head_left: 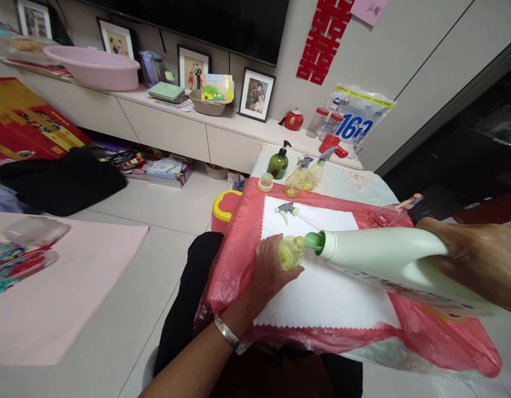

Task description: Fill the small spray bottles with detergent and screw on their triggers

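My left hand [272,268] is wrapped round a small yellow-green see-through bottle [289,253] whose open neck faces right. My right hand [475,260] grips the handle of a large pale green jug [384,251], tipped so its green spout [313,241] sits at the bottle's mouth. Whether liquid is flowing I cannot tell. Beyond the bottle, a grey and green spray head [287,210] with a thin tube lies on a white scalloped sheet [322,304]. Part of the jug runs under my right hand.
Red plastic [234,265] covers the table beneath the sheet. At its far side stand a green pump bottle [278,163], yellow spray bottles [305,179] and a pale cap [265,182]. A pink and yellow stool [225,209] is left of the table. Behind runs a low cabinet [168,124].
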